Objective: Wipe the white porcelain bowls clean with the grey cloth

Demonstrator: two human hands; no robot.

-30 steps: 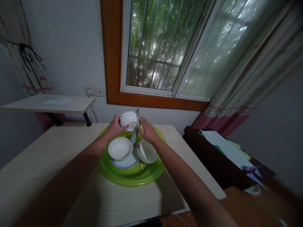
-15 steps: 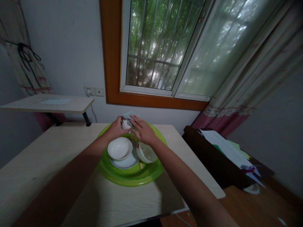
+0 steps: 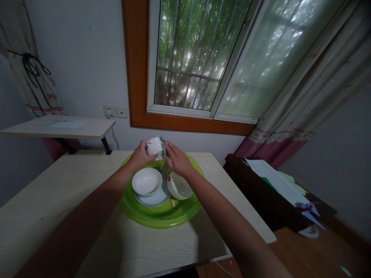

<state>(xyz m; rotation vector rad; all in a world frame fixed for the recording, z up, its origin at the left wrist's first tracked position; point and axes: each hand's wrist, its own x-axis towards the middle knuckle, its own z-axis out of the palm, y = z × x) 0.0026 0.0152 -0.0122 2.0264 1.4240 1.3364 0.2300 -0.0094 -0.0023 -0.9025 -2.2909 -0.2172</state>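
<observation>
My left hand (image 3: 140,156) is closed on a small white bowl (image 3: 153,146) with red and dark marks, tipped on its side above the far part of a green basin (image 3: 162,223). My right hand (image 3: 179,159) presses a grey-blue cloth (image 3: 164,145) against the bowl's right side; part of the cloth is hidden by the fingers. Below the hands, a white bowl (image 3: 147,181) rests on a pale plate (image 3: 155,199) in the basin. Another white bowl (image 3: 180,187) with a red mark leans tilted to the right of them, partly behind my right wrist.
The basin stands on a light wooden table (image 3: 95,239). A raised shelf (image 3: 63,127) with a paper sheet is at the back left. Beyond the table's right edge, a dark brown piece of furniture (image 3: 257,193) holds papers. A window (image 3: 199,58) is in the wall ahead.
The held bowl has turned so that more of its patterned outside shows. The cloth has shifted from the bowl's top to its right side, with my right hand turned along with it.
</observation>
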